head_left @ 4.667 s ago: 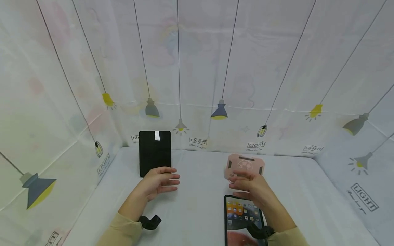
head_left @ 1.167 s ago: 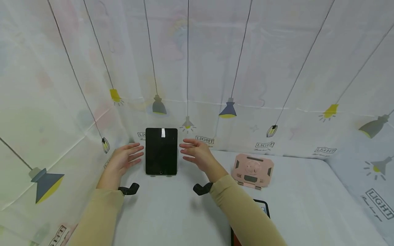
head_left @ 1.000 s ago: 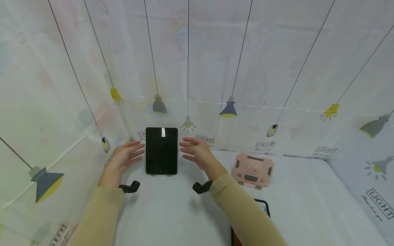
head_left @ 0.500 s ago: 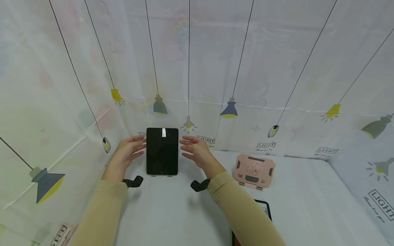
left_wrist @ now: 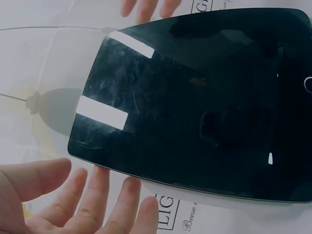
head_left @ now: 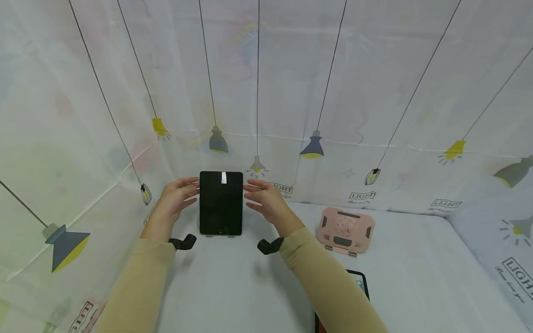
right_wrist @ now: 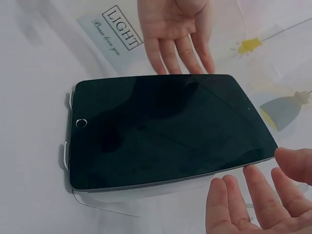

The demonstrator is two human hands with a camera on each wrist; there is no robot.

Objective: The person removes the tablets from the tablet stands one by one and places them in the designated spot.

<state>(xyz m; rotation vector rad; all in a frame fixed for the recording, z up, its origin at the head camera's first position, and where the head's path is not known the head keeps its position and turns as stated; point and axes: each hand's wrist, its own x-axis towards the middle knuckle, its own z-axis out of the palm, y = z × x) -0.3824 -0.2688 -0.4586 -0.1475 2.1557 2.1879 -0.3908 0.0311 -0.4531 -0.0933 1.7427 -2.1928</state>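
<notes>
A black tablet (head_left: 220, 203) leans upright near the back wall, its lower edge resting in small hooks (right_wrist: 66, 156) of a stand mostly hidden behind it. My left hand (head_left: 176, 199) is at the tablet's left edge with fingers extended; in the left wrist view some fingertips (left_wrist: 130, 185) meet or pass behind that edge. On the other side, my right hand (head_left: 268, 201) has its fingers spread along the right edge. The right thumb (right_wrist: 292, 163) lies close to the tablet's top corner in the right wrist view; whether it touches, I cannot tell.
To the right stands a pink tablet holder (head_left: 345, 229) with a folded foot. Another tablet (head_left: 359, 280), its screen lit, lies nearer me, partly covered by my right sleeve (head_left: 329, 277). A lamp-patterned cloth wall (head_left: 283, 92) rises behind the white table (head_left: 225, 286).
Both hands have moved from in front of the tablet and the pink holder to either side of the tablet. Over the last second, the left hand has shifted up and in towards its edge.
</notes>
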